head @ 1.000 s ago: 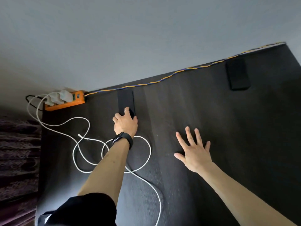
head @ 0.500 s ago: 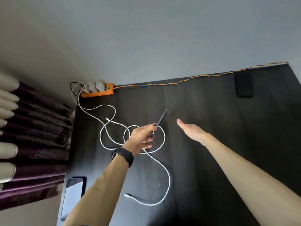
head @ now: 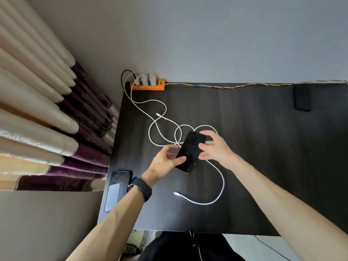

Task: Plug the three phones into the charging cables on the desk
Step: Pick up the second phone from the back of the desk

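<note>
A black phone hangs screen-up above the dark desk, gripped from both sides. My left hand pinches its lower left edge; my right hand clasps its right edge. White charging cables loop on the desk beneath the phone. One free plug lies near the front, another further back. A second phone lies at the desk's left front corner, partly behind my left wrist. A third phone lies at the far right.
An orange power strip with white chargers sits at the desk's back left corner against the wall. A yellow-blue twisted wire runs along the back edge. Curtains hang left of the desk.
My left hand lifted the phone from the back of the desk and brought it toward me over the cables. My right hand left the desk and took hold of its right edge.
</note>
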`<state>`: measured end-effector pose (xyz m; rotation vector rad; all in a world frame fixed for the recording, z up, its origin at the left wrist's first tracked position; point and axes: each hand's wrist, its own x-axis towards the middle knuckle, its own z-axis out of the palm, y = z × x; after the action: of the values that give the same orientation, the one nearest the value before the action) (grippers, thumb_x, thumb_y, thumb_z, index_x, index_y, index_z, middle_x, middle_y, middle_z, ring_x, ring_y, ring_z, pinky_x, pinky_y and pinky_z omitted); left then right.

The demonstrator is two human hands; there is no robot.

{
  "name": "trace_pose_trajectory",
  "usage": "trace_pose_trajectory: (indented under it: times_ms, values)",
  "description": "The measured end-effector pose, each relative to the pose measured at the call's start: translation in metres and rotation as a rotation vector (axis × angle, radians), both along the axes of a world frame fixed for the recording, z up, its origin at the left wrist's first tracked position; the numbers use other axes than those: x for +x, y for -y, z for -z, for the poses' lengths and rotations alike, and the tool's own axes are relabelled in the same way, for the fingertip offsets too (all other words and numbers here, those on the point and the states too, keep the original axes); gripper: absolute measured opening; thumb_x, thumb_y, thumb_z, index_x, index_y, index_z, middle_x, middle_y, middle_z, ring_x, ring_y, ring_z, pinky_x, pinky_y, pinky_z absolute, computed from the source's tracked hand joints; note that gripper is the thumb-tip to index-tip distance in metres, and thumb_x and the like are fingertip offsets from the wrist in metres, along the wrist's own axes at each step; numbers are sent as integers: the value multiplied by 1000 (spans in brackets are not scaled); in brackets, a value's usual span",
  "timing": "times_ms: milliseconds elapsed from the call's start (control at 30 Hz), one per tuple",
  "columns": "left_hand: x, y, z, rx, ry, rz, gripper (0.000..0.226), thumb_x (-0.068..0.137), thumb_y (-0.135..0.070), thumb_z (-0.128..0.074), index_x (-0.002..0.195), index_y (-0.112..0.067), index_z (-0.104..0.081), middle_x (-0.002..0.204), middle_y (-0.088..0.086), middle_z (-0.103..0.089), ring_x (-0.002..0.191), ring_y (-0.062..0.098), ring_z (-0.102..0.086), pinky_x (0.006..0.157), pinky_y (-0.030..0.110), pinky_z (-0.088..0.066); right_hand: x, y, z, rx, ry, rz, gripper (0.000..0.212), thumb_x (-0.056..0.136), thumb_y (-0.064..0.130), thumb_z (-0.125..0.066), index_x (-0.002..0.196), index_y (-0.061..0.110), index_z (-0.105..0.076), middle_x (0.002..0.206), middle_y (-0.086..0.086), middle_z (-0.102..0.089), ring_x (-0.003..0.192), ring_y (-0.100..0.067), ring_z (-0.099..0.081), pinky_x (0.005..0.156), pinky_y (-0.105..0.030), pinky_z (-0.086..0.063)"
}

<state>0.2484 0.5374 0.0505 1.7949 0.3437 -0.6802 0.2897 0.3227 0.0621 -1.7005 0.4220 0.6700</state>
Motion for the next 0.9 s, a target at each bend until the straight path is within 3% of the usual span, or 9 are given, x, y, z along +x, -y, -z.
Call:
trace_pose_trajectory:
  times_ms: [100, 167, 233, 400, 567, 634, 734, 900]
  values:
    - [3, -25, -5, -78, 12, -30, 43, 91, -22, -69, 132, -20, -57, 110, 8, -72, 85, 10, -68, 64, 18, -50, -10, -22, -8, 41, 31, -56, 46, 98, 4, -60, 138, 25, -53, 98, -14, -71, 69, -21, -75, 71, -33, -63]
    - [5, -41, -9, -122, 16, -28, 33, 94, -12, -65, 126, -12, -62, 95, 11, -71, 62, 3, -64, 50, 11, -44, -9, -38, -13, 57, 42, -104, 44, 97, 4, -61, 135, 27, -55, 96, -14, -73, 71, -23, -75, 75, -37, -63]
    - [6, -56, -10, -142, -14, -34, 24, 94, -9, -64, 118, -12, -65, 84, 5, -68, 51, -1, -59, 46, 9, -38, -4, -53, -17, 54, 43, -162, 44, 96, 5, -63, 133, 27, -57, 98, -15, -75, 75, -27, -75, 78, -42, -64]
    - [13, -85, 3, -207, -136, -194, 27, 91, -10, -67, 118, -15, -66, 92, 9, -71, 81, 24, -67, 69, 29, -55, 22, -76, -11, -62, -36, -264, 37, 94, 20, -67, 130, 26, -59, 109, -6, -74, 81, -27, -79, 81, -40, -64]
    - [25, -102, 19, -136, -151, -459, 29, 90, -10, -69, 118, -12, -63, 76, 5, -64, 54, 14, -55, 43, 18, -40, 67, -81, 20, -343, 27, -273, 29, 91, 32, -65, 118, 23, -61, 97, 1, -74, 89, -26, -77, 80, -40, -64]
    - [29, -109, 29, -140, -161, -573, 31, 90, -11, -69, 120, -11, -63, 81, 7, -67, 64, 19, -59, 47, 21, -42, 91, -81, 35, -480, 101, -355, 34, 90, 38, -62, 120, 21, -62, 100, 3, -77, 95, -26, -74, 89, -41, -60]
    - [35, -116, 38, -139, -155, -714, 28, 91, -13, -68, 118, -15, -62, 86, 3, -71, 71, 19, -66, 51, 23, -48, 125, -84, 58, -597, 174, -441, 40, 95, 39, -59, 130, 19, -57, 120, 0, -72, 116, -28, -65, 101, -37, -49]
    - [40, -121, 53, -152, -163, -934, 30, 91, -13, -67, 120, -18, -60, 95, 4, -69, 75, 17, -64, 53, 23, -48, 163, -104, 95, -678, 252, -564, 46, 95, 37, -59, 137, 19, -51, 131, -2, -65, 122, -29, -59, 99, -40, -49]
